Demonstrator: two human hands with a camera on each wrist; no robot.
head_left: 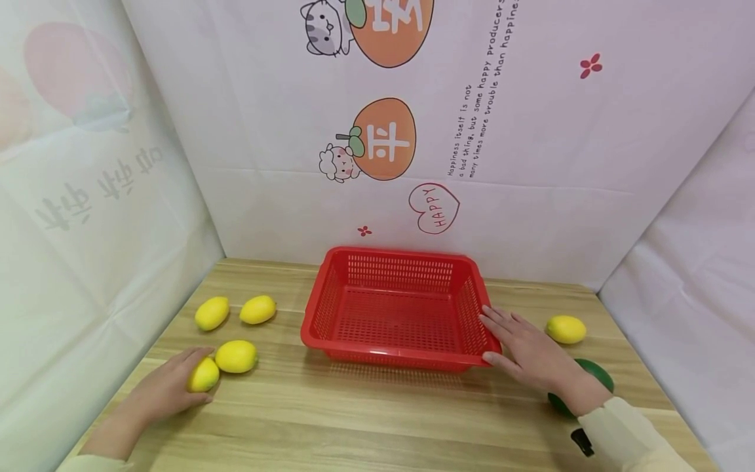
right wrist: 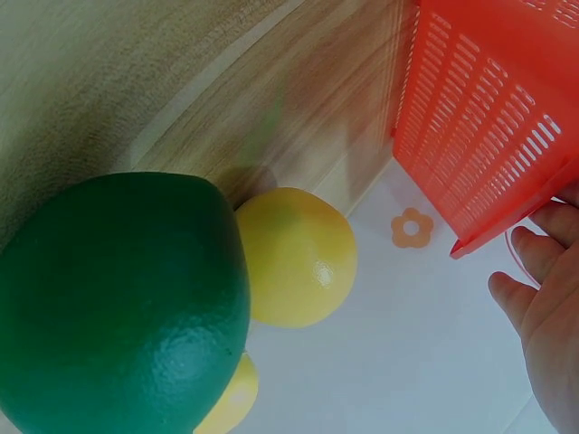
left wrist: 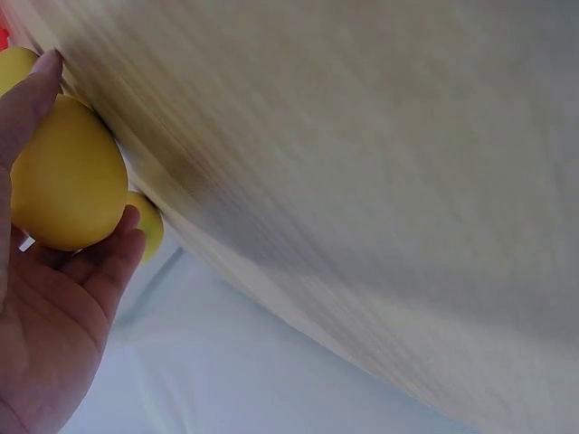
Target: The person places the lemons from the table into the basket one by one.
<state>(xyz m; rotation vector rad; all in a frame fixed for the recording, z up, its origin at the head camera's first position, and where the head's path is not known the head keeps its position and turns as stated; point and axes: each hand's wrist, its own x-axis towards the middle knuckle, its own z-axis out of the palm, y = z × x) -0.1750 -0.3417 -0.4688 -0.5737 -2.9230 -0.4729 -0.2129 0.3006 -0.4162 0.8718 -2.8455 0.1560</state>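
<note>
My left hand (head_left: 171,387) curls its fingers and thumb around a yellow lemon (head_left: 204,375) at the table's left; the left wrist view shows this lemon (left wrist: 71,172) between thumb and fingertips. Right beside it lies a second lemon (head_left: 236,356). Farther back are two more, one lemon (head_left: 212,313) at the left and another lemon (head_left: 257,309) nearer the middle. My right hand (head_left: 527,344) rests with extended fingers on the right rim of a red plastic basket (head_left: 401,357), its thumb by the front corner. Nothing lies inside the basket.
Right of the basket sits a lemon (head_left: 566,329). A dark green, smooth, rounded fruit (right wrist: 118,307) lies partly under my right forearm, with yellow fruit (right wrist: 298,258) behind it. White printed cloth (head_left: 531,216) walls the wooden table (head_left: 354,419) at the back and sides.
</note>
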